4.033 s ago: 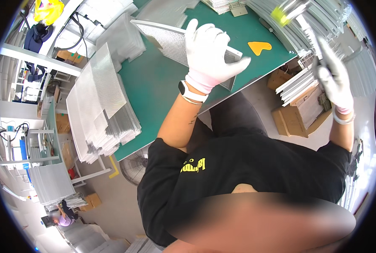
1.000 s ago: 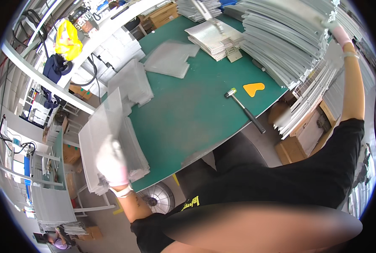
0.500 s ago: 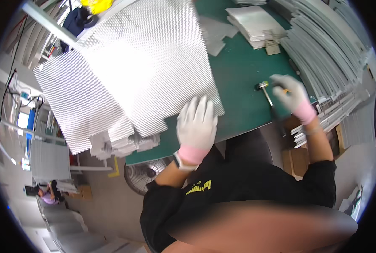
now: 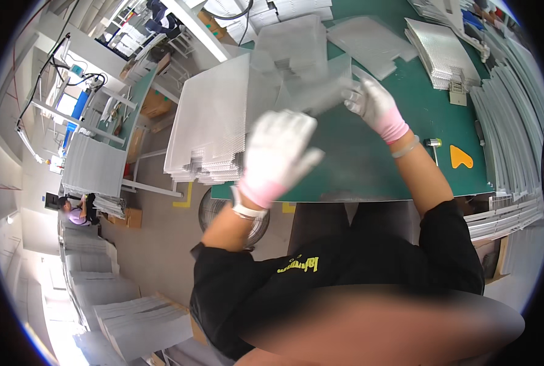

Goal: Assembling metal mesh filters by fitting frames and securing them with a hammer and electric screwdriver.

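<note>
Both my hands wear white gloves with pink cuffs. My left hand (image 4: 278,155), smeared by motion, stretches its fingers over the right edge of a stack of perforated silvery sheets (image 4: 214,116), thumb apart. It holds nothing I can see. Further right, my right hand (image 4: 373,107) is raised above the green table (image 4: 369,165) with curled fingers. A thin translucent sheet (image 4: 321,94), blurred, reaches from those fingers toward the left. More translucent sheets (image 4: 293,46) lie beyond it. Right of my right forearm lie a small mallet (image 4: 434,144), its handle partly hidden, and an orange flat scraper (image 4: 461,157).
At the back right is a stack of silvery sheets (image 4: 440,52) with a small beige block (image 4: 458,94) at its near end. Long grey strips (image 4: 510,128) line the right side. A floor fan (image 4: 208,216) stands below the table's left corner. Someone (image 4: 79,210) sits far left.
The large perforated sheet no longer spreads across the table under my left hand. My right hand has moved left, away from the mallet; the orange scraper now lies on the table. The view has shifted.
</note>
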Demonstrator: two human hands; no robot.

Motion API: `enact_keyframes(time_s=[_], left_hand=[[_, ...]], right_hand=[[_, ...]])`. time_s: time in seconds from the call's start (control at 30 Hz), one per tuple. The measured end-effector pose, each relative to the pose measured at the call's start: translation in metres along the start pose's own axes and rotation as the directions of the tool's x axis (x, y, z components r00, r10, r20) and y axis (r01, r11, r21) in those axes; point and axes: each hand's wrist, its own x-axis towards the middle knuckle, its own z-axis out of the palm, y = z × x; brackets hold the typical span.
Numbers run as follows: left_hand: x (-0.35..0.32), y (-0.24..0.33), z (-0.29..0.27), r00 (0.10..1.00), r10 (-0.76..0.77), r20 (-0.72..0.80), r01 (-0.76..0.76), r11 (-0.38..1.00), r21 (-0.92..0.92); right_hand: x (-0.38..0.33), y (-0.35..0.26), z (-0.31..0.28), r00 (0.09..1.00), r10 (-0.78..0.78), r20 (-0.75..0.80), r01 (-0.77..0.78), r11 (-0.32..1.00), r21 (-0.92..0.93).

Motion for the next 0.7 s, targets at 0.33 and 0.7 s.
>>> enact_keyframes(time_s=[0.33,0.7], left_hand=[[0.017,-0.280,-0.033,0.766,-0.549,-0.334,0.533,0.833,-0.146],[0.065,-0.280,0.003,0.622,-0.747,0.237,0.371,0.014,-0.929]], right_hand=[[-0.001,0.016,0.003,0.983,0.163,-0.083,-0.172,0.978,-0.117],[-0.072,-0.002,-0.019,0.970,-0.132,-0.203,0.060,0.942,-0.329]])
